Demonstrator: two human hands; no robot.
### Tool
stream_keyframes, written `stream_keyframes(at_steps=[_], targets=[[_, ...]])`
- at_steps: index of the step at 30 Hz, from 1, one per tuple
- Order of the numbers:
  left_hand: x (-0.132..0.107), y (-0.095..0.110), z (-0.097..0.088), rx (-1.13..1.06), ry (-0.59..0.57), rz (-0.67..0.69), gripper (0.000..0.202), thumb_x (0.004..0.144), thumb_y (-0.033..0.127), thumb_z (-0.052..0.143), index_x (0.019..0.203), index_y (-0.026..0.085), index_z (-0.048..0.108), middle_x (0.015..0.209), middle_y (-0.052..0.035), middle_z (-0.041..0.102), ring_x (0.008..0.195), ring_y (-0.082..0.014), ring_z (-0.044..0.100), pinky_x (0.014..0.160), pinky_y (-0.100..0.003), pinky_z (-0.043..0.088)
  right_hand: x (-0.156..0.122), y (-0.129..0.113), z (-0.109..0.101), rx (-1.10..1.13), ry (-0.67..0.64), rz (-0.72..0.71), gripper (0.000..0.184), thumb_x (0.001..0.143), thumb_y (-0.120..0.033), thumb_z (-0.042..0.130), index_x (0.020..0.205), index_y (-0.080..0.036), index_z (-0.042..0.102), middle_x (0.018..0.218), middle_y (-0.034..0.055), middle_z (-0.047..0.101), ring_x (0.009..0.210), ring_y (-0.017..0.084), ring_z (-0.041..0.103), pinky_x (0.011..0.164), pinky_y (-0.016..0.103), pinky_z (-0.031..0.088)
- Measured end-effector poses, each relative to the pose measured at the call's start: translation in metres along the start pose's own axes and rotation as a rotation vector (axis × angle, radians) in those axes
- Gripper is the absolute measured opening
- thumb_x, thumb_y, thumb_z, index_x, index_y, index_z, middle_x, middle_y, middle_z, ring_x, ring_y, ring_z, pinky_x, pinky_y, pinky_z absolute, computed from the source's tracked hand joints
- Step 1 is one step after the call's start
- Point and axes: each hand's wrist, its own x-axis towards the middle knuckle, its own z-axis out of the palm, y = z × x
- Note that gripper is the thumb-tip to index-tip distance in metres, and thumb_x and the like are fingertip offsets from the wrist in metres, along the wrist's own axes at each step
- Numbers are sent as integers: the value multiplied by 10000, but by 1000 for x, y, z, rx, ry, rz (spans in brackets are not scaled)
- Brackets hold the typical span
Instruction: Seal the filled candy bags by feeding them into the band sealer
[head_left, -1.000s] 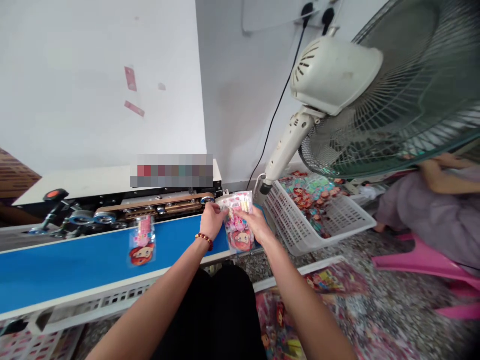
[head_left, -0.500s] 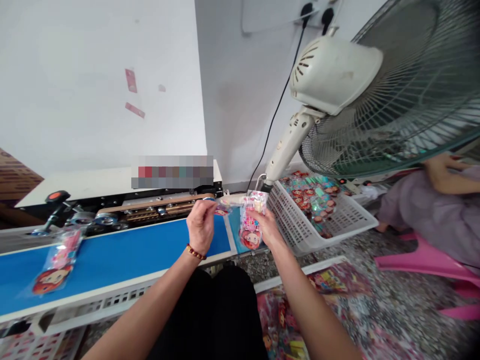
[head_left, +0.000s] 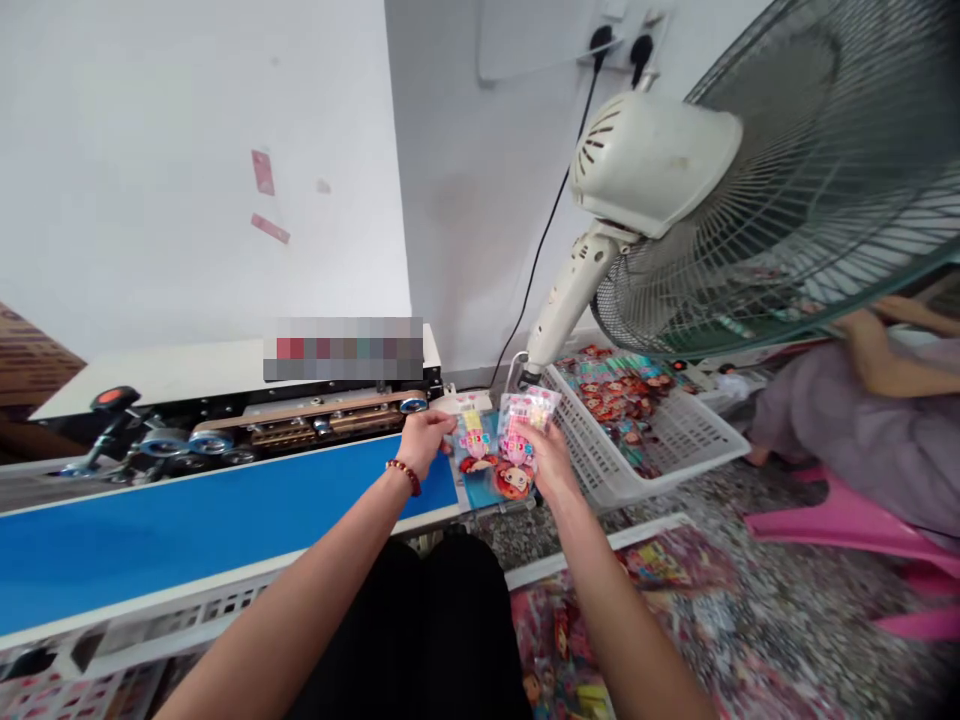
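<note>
My left hand (head_left: 425, 443), with a beaded bracelet at the wrist, pinches the left edge of a clear plastic packet (head_left: 474, 440) with a yellow and pink item and a red-haired cartoon face inside. My right hand (head_left: 550, 458) is closed on the side of another such packet (head_left: 516, 445); whether more lie behind it I cannot tell. The two packets are side by side, held upright over the right end of the blue conveyor belt (head_left: 240, 530).
Behind the belt runs a sealing machine (head_left: 322, 425) with rollers. To the right stand a fan (head_left: 652, 165) and a white basket (head_left: 682, 460) of unpacked pieces. More packets (head_left: 570, 640) lie low by my right knee. A person in grey (head_left: 847, 430) sits beyond, at a pink stool (head_left: 847, 520).
My left hand has moved slightly right and down, and the packet in it now faces me beside the right hand's packet. The packet at the belt's left end has gone out of view.
</note>
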Motion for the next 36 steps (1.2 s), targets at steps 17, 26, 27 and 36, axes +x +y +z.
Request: stream_keyframes(at_steps=[17, 26, 27, 36], targets=[[22, -27, -60, 460, 184, -27, 128, 745, 144, 653, 650, 181, 731, 627, -38, 706, 460, -140, 540, 540, -263, 422, -11, 6, 16, -96, -101, 61, 391, 518, -312, 883, 860, -188, 741, 730, -18, 741, 602, 166, 643, 633, 290, 518], [-9, -40, -140, 292, 220, 48, 170, 660, 339, 635, 633, 172, 652, 528, -6, 589, 409, -113, 431, 430, -238, 316, -13, 13, 24, -91, -132, 65, 406, 518, -337, 894, 860, -186, 735, 716, -12, 738, 590, 171, 640, 615, 289, 510], [-16, -41, -144, 225, 194, 31, 203, 646, 369, 654, 635, 167, 644, 514, 1, 563, 405, -105, 413, 418, -229, 290, -13, 13, 24, -93, -131, 67, 406, 519, -339, 894, 859, -188, 734, 710, -13, 737, 585, 173, 639, 611, 291, 510], [-64, -24, -111, -5, 38, 288, 331, 802, 497, 723, 856, 178, 653, 543, 29, 545, 487, -102, 471, 498, -198, 365, -21, 2, 22, -52, -176, 88, 387, 527, -325, 901, 854, -205, 733, 720, -12, 743, 592, 171, 646, 612, 294, 529]])
